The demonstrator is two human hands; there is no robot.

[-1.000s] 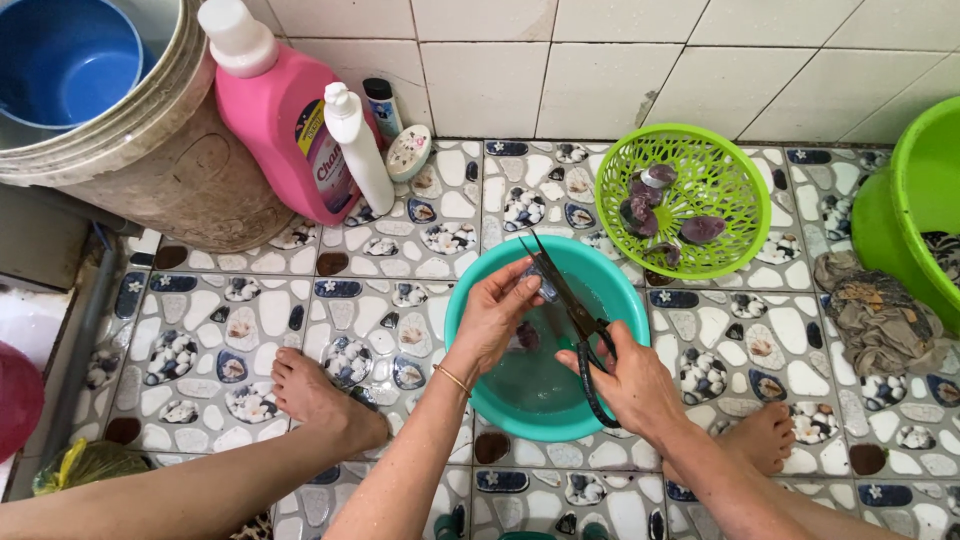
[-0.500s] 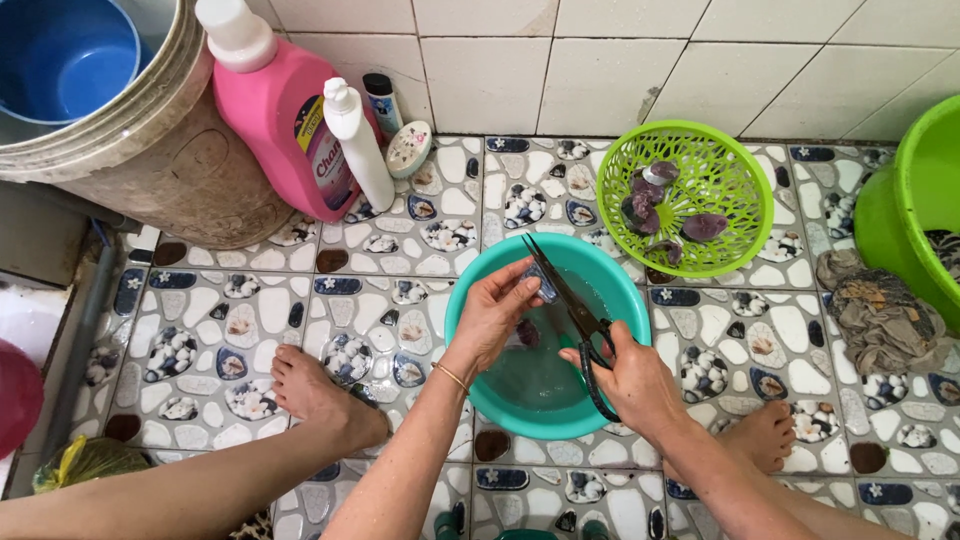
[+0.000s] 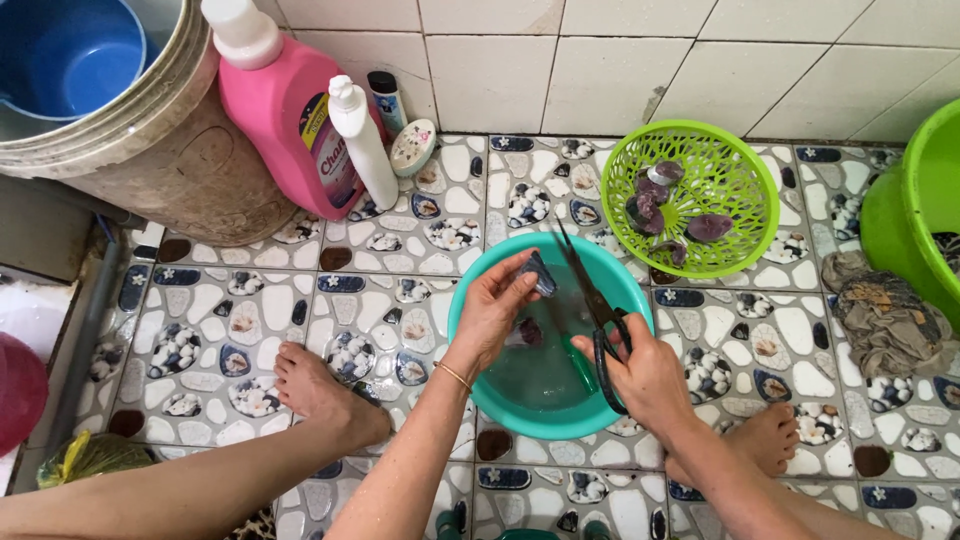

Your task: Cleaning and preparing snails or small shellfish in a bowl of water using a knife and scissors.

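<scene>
My left hand (image 3: 492, 310) pinches a small dark grey piece (image 3: 540, 272) over a teal basin (image 3: 478, 392) that holds water. My right hand (image 3: 648, 375) grips black scissors (image 3: 592, 300) by their handles, blades closed and pointing up, just right of the piece and apart from it. A dark purple bit (image 3: 530, 331) lies in the water under my left hand. A green slotted basket (image 3: 740, 180) behind the basin holds several purple pieces (image 3: 708, 227).
A pink detergent bottle (image 3: 285, 110), a white pump bottle (image 3: 360, 145) and a large dirty bucket (image 3: 170, 165) stand at the back left by the tiled wall. A green tub (image 3: 905, 215) and a crumpled rag (image 3: 885, 320) lie right. My bare feet (image 3: 318, 392) flank the basin.
The scissors have closed and drawn right, away from the grey piece. My left hand has lifted the piece slightly.
</scene>
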